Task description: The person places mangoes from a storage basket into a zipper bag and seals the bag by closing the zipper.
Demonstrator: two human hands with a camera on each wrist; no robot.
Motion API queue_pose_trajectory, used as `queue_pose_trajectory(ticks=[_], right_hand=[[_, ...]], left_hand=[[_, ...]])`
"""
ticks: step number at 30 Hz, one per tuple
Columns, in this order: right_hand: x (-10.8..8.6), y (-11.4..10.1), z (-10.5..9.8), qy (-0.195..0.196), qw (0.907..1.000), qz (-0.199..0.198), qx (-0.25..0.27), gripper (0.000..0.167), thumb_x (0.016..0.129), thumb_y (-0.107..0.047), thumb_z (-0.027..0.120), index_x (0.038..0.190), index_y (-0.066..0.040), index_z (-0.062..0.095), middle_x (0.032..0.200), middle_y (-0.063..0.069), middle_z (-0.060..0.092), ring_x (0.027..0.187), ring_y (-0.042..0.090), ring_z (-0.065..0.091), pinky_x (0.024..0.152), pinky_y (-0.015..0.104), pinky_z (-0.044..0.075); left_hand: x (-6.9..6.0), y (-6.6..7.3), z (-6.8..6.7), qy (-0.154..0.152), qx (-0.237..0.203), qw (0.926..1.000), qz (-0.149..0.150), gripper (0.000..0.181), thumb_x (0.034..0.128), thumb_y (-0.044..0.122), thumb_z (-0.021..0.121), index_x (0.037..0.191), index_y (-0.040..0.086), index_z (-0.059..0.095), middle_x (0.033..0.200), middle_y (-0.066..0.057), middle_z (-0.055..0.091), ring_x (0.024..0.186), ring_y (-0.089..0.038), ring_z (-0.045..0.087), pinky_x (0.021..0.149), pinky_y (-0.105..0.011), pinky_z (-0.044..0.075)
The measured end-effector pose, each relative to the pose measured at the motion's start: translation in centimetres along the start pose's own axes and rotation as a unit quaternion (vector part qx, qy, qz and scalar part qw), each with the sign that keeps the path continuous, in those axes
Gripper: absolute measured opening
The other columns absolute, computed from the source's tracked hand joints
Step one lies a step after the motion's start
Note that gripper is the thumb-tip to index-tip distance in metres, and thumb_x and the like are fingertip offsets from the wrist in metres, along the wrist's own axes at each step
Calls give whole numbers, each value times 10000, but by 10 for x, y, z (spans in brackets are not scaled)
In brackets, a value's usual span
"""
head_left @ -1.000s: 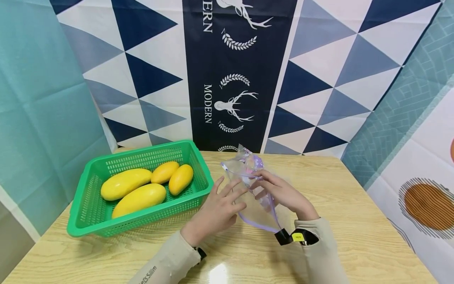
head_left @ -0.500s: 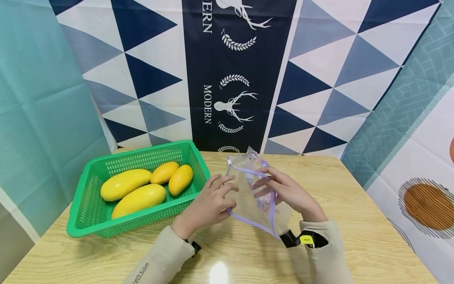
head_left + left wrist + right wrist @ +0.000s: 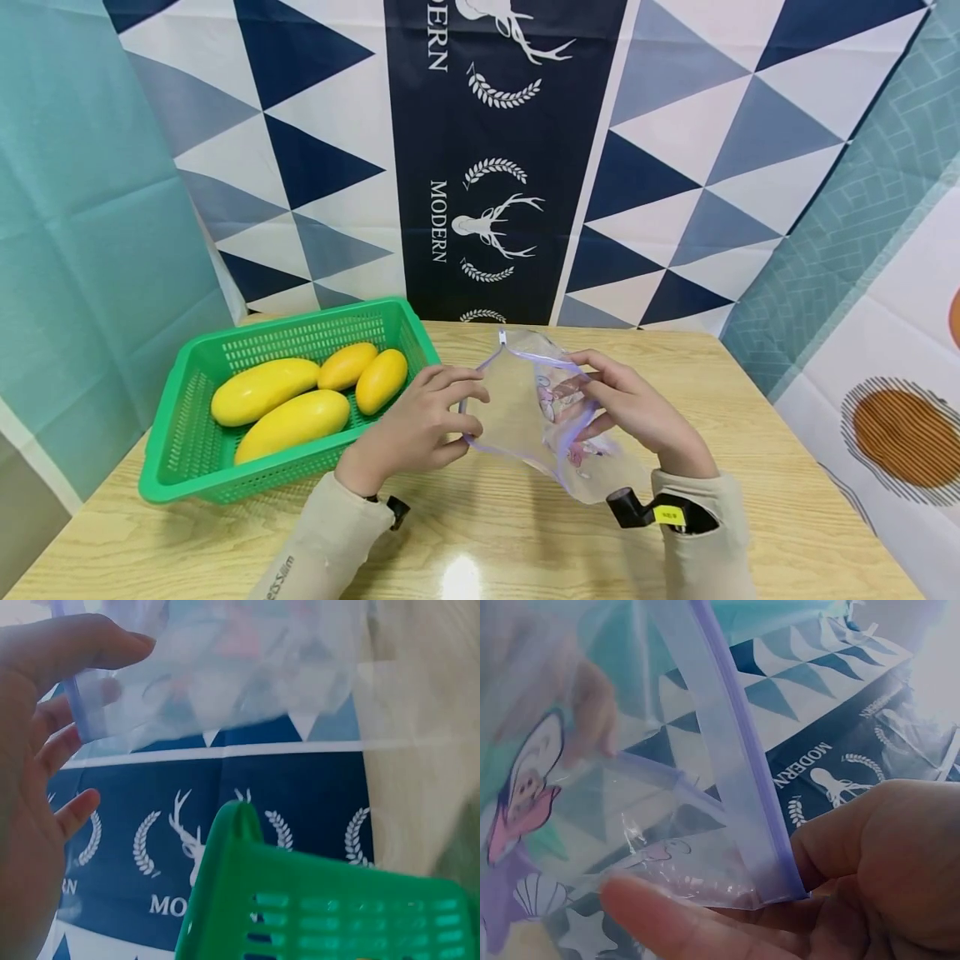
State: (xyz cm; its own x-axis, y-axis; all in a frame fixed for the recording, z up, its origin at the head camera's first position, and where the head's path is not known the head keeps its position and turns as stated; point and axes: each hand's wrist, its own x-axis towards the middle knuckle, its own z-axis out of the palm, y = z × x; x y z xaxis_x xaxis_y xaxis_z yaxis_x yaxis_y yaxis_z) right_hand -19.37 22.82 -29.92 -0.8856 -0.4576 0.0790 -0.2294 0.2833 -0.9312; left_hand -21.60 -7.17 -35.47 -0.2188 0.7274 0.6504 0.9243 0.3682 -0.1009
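Pinching the near-left rim of a clear plastic bag (image 3: 510, 404), my left hand (image 3: 412, 425) has its thumb on one side of the film and fingertips showing through from the other. My right hand (image 3: 637, 408) grips the opposite rim; I cannot tell exactly which fingertips bear the grip. The bag hangs between both sets of fingers, its mouth spread apart and facing me, edged by a purple zip strip (image 3: 742, 735). A white slider (image 3: 503, 337) sits at the strip's far corner, beyond my fingers, and a printed cartoon picture (image 3: 529, 780) shows near my right fingers.

Left of my left fingers stands a green basket (image 3: 285, 472), its right end partly behind that hand. Inside lie two long yellow fruits (image 3: 292, 427), with two smaller orange-yellow fruits (image 3: 382, 382) at the end nearer my fingers. Below my fingers is a wood-grain table (image 3: 750, 467), and past them a patterned cloth (image 3: 495, 125) hangs, printed with triangles, deer heads and the word MODERN. Behind my right fingers, a black wrist device (image 3: 633, 510) with a yellow label sits at the cuff of a pale sleeve (image 3: 705, 537).
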Motion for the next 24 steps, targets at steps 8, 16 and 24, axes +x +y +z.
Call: queue_pose_trajectory(ticks=[8,16,24], right_hand=[[-4,-3,-3,10,9997,-154,163,341,1035,18,307,1347,122,397,1171,324,622,893,234,715,710,464,594],[-5,-1,-7,37,9996,-212,170,337,1037,17,299,1338,110,418,1173,335,623,935,241,721,768,423,592],[-9,-1,-12,135,9994,-138,290,315,1052,6,331,1328,139,406,1134,274,642,927,253,723,797,421,585]], left_hand=[[-3,-4,-12,-33,-124,9999,-56,103,783,109,756,794,201,712,923,21,615,1232,-251,543,1033,-454,407],[-5,-2,-20,-36,1,10000,-31,102,751,86,732,783,180,707,855,30,573,1186,-243,568,1009,-457,425],[-5,-2,-27,-4,69,10000,16,114,738,70,711,761,177,677,823,28,563,1135,-243,593,976,-429,450]])
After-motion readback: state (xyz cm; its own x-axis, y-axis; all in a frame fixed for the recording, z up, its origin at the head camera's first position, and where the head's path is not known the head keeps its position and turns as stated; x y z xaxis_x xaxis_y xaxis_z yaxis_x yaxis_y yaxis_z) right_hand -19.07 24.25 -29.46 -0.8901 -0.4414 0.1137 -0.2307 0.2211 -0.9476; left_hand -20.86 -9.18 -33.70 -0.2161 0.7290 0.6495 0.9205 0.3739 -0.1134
